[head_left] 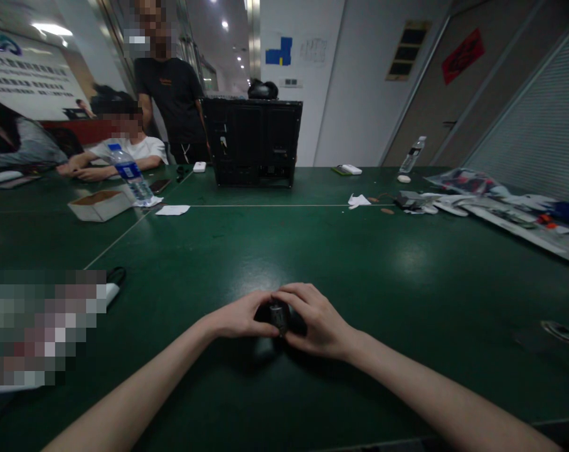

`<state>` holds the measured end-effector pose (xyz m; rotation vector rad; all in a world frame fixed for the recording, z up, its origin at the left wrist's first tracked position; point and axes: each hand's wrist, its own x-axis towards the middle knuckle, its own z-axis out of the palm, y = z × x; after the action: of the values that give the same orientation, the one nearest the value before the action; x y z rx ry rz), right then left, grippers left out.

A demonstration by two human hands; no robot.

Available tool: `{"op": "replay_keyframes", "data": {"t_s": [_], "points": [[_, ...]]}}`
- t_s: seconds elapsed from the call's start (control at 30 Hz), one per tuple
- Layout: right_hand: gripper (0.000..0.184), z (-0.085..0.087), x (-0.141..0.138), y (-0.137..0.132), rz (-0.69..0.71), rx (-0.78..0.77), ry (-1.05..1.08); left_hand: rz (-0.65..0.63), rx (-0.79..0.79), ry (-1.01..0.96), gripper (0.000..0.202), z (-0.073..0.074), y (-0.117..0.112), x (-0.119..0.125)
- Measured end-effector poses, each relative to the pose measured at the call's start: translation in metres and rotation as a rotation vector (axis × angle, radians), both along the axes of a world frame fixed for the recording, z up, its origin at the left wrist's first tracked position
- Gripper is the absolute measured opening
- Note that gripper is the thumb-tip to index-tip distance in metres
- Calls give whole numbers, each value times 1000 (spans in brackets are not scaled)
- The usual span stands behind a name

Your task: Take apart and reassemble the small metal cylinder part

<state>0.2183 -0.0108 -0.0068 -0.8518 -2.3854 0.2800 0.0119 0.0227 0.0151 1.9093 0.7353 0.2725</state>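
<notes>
Just above the green table, a small silver metal cylinder [278, 318], which looks like a little electric motor, stands roughly upright between my hands. My left hand [239, 316] comes in from the left, thumb at the cylinder's lower end and fingers curled at its top. From the right, my right hand [315, 323] closes on it the same way, its fingertips meeting those of the left. Dark areas show inside the curl of both hands; whether they are shadow or part of a black object, I cannot tell.
A black upright panel [253, 141] stands at the back of the green table [218, 251]. Back left are an open box [100, 206] and a blue-capped bottle [131, 172]. Clutter on a white tray [524, 229] lies right. A person in black [169, 100] stands behind; others sit left.
</notes>
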Motion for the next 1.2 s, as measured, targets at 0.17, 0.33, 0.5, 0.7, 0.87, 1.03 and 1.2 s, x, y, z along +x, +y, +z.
{"op": "replay_keyframes", "data": {"t_s": [0.17, 0.33, 0.5, 0.7, 0.87, 1.03, 1.2], "points": [[60, -1, 1, 1, 0, -18, 18, -11, -17, -21, 45, 3, 0, 0], [61, -1, 1, 0, -4, -22, 23, 13, -24, 2, 41, -1, 0, -1], [60, -2, 1, 1, -17, -24, 26, 72, 16, 36, 40, -6, 0, 0], [60, -2, 1, 1, -16, -25, 22, 46, 20, 16, 37, -4, -1, 3], [58, -1, 1, 1, -21, -11, 21, 57, -4, 15, 37, -4, -1, 2], [57, -1, 1, 0, -18, -12, 25, 62, 4, 17, 41, -5, -1, 0], [58, -1, 0, 0, -31, -5, 30, 58, 6, -55, 45, -5, 1, 1]]}}
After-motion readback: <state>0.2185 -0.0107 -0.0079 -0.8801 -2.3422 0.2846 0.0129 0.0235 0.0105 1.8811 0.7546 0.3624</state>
